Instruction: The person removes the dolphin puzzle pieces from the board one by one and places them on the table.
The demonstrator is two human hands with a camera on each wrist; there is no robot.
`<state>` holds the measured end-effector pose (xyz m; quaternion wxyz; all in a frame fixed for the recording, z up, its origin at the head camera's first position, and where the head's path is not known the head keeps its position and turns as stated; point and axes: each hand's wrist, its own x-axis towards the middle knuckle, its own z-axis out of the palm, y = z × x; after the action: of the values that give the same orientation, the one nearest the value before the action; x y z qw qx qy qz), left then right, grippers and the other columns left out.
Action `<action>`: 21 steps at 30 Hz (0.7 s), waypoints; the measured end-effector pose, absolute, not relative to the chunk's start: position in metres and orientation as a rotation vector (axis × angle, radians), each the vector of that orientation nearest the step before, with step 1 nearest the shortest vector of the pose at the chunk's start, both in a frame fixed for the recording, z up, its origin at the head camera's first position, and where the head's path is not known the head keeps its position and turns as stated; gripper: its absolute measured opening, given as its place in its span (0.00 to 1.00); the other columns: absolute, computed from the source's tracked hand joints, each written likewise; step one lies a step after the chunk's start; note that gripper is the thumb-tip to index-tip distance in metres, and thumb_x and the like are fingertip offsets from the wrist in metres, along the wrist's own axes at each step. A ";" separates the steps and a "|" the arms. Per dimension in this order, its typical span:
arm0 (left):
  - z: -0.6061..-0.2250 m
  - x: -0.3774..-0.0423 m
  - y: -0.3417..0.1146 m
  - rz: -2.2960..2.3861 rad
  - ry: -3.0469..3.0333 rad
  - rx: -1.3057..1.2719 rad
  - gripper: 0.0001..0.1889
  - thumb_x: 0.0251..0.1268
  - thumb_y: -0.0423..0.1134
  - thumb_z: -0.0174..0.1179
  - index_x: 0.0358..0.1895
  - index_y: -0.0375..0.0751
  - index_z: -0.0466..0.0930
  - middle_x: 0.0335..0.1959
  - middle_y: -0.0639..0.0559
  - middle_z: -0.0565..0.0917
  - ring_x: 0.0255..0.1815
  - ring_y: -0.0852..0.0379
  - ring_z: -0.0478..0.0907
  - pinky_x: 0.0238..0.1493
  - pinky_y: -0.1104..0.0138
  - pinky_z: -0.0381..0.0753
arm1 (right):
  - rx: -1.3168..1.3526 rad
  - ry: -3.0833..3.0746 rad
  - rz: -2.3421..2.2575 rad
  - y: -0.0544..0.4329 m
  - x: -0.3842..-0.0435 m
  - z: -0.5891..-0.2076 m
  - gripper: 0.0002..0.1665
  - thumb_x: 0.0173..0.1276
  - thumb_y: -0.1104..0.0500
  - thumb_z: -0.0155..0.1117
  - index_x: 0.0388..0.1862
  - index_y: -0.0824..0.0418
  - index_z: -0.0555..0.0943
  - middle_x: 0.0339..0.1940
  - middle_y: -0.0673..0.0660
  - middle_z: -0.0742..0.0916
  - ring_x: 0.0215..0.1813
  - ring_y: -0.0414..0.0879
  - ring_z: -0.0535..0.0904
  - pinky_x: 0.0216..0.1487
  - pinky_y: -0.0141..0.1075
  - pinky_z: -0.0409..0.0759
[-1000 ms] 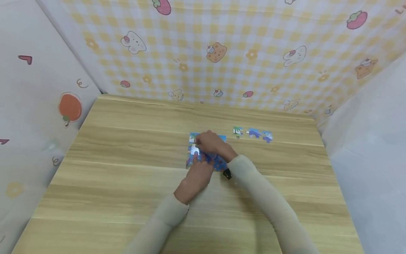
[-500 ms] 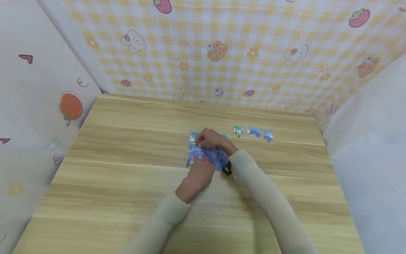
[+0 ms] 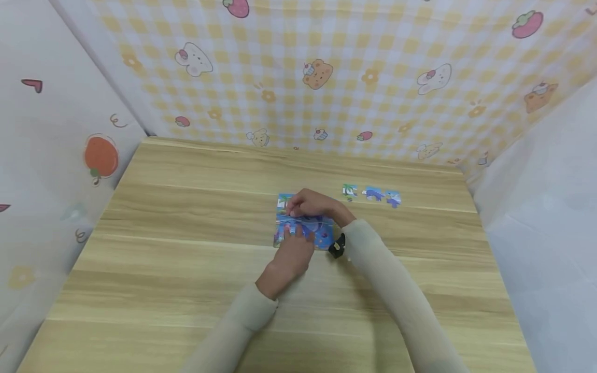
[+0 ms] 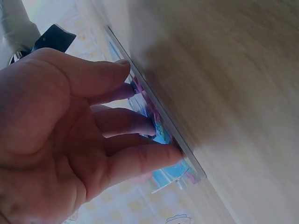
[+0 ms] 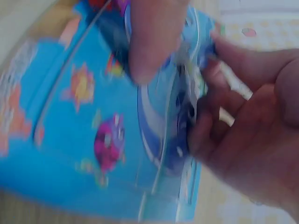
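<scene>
A blue sea-picture jigsaw puzzle lies on the wooden table, partly covered by both hands. My left hand reaches over its near edge, its spread fingertips resting on the picture. In the left wrist view, the thumb and fingers of the left hand meet the board's edge. My right hand arches over the upper part of the puzzle. Seen from the right wrist, its curled thumb and fingers pinch a puzzle piece over the printed whale; blur hides the piece's outline. A left finger presses close beside it.
Loose puzzle pieces lie to the upper right: a palm-tree one, a purple one and another. A black wrist camera hangs under the right wrist. A checked cloth stands behind the table.
The bright white glare on the puzzle's left side has faded. My right wrist has shifted slightly to the right, its fingers staying over the same spot. The left hand has hardly moved.
</scene>
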<state>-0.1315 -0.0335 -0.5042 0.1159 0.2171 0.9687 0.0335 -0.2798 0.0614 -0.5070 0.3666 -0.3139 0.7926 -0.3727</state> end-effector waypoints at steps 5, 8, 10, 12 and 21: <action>-0.507 -0.131 -0.033 0.085 2.857 0.645 0.26 0.66 0.35 0.61 0.68 0.33 0.72 0.61 0.32 0.79 0.69 0.36 0.70 0.67 0.40 0.67 | -0.950 1.981 -0.963 0.067 -0.275 -0.503 0.09 0.67 0.70 0.62 0.42 0.64 0.87 0.36 0.55 0.88 0.36 0.43 0.80 0.45 0.34 0.80; -0.508 -0.130 -0.035 0.061 2.903 0.686 0.24 0.65 0.34 0.62 0.63 0.32 0.75 0.47 0.36 0.86 0.56 0.40 0.81 0.63 0.41 0.73 | -1.088 1.957 -0.876 0.066 -0.269 -0.497 0.10 0.67 0.70 0.63 0.44 0.64 0.86 0.36 0.55 0.87 0.36 0.42 0.80 0.44 0.33 0.81; -0.509 -0.130 -0.036 0.060 2.942 0.717 0.21 0.62 0.33 0.63 0.59 0.31 0.77 0.34 0.42 0.86 0.44 0.46 0.85 0.59 0.41 0.76 | -1.147 1.939 -0.811 0.064 -0.266 -0.493 0.10 0.66 0.70 0.64 0.46 0.64 0.85 0.36 0.55 0.86 0.37 0.41 0.80 0.43 0.32 0.81; -0.510 -0.129 -0.036 0.069 2.960 0.739 0.21 0.61 0.32 0.63 0.57 0.29 0.77 0.25 0.48 0.82 0.33 0.50 0.85 0.57 0.41 0.77 | -1.167 1.931 -0.758 0.064 -0.263 -0.490 0.12 0.65 0.70 0.65 0.47 0.64 0.83 0.36 0.55 0.85 0.36 0.41 0.79 0.41 0.31 0.80; -0.507 -0.131 -0.035 0.075 2.894 0.694 0.28 0.64 0.36 0.63 0.67 0.32 0.72 0.56 0.33 0.82 0.63 0.36 0.76 0.64 0.41 0.72 | -1.063 2.115 -0.789 0.067 -0.266 -0.506 0.11 0.75 0.63 0.55 0.40 0.62 0.85 0.32 0.50 0.84 0.32 0.39 0.75 0.40 0.32 0.77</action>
<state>-0.1307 -0.0354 -0.5071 0.0822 0.2322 0.9689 0.0251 -0.2665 0.0673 -0.5064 0.3176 -0.4040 0.8037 -0.2999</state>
